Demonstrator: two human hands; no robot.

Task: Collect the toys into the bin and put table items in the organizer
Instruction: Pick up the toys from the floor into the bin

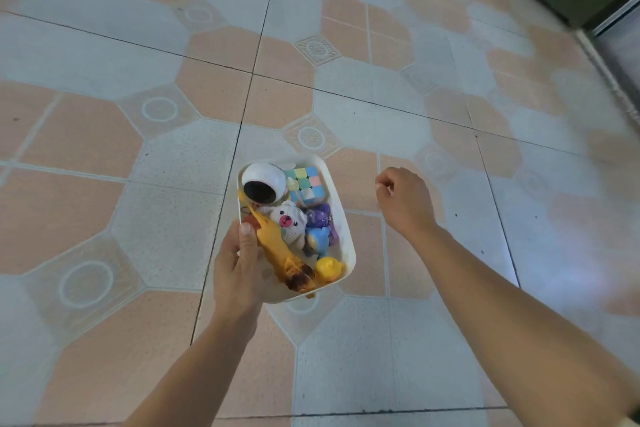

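**Inspector:** Main hazard?

**Assessor:** Tipping, in my judgement. The bin (pixel 342 218) is carried by the left hand (pixel 237 270) alone. The hand grips the bin's left wall, thumb hooked over the rim and fingers underneath. The far side has no support, so a slack wrist or a quick turn would drop that edge and spill the load on the tiled floor (pixel 138 149).

**Inspector:** Which items go first?

**Assessor:** Probably the rubber chicken (pixel 277 248). It lies slantwise, with its dark end sticking out over the near rim. The yellow duck (pixel 329 269) sits high in the near corner beside it. The teddy bear (pixel 289 218) and the puzzle cube (pixel 306 182) lie deeper in.

**Inspector:** The right hand?

**Assessor:** The right hand (pixel 405 203) has its fingers curled in, and I can see nothing in them. It is off to the right of the bin, near it but not touching.

**Inspector:** Position of the bin?

**Assessor:** It appears to be held above the floor, directly ahead of the left hand. No table or organizer is in view.
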